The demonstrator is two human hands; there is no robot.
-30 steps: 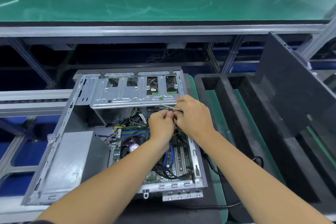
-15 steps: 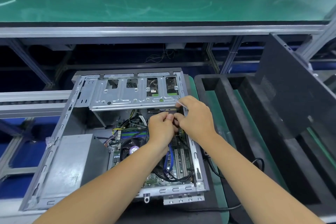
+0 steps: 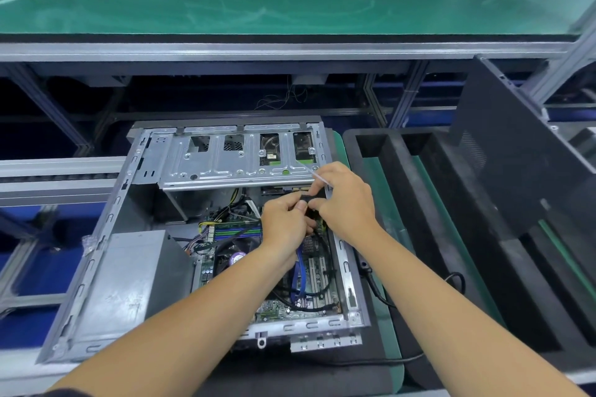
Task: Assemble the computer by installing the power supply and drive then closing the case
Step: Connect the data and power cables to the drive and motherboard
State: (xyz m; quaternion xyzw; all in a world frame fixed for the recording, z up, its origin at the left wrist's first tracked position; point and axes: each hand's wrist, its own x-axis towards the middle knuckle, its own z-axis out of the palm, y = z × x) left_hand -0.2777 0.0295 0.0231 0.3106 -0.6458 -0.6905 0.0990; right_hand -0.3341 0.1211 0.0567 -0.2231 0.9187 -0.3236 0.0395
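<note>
Computer case [image 3: 106, 255], open grey steel tower lying on its side on the bench, sits directly under both hands. Grey power supply box [image 3: 129, 280] is already in its corner, down-left of the hands. Perforated steel drive cage [image 3: 238, 155] lies just beyond the fingertips.

Change over the last second: small. Both hands have shifted slightly up and right, toward the cage's right end, and stay locked together over the same spot. The thin white strip [image 3: 317, 175] in the right hand, cable-tie tail by my guess, has swung from near-flat to angled up-left across the cage edge.

Grip state: left hand [image 3: 285, 229] pinches a small black cable or connector [image 3: 306, 200] between thumb and fingertips. Right hand [image 3: 346, 200] is curled narrow on the same piece, white strip sticking out above its knuckles. Exact contact is hidden by the fingers.

Read: still cable work at the drive end, dressing or tying a lead, not plugging yet as far as I can tell. Green motherboard [image 3: 309, 280] with blue cable [image 3: 298, 277] is exposed just below the wrists.

Dark grey side panel [image 3: 516, 151] leans upright well right of the right hand, beyond the black foam tray [image 3: 429, 203]. Case is not closed; that step looks a way off.
</note>
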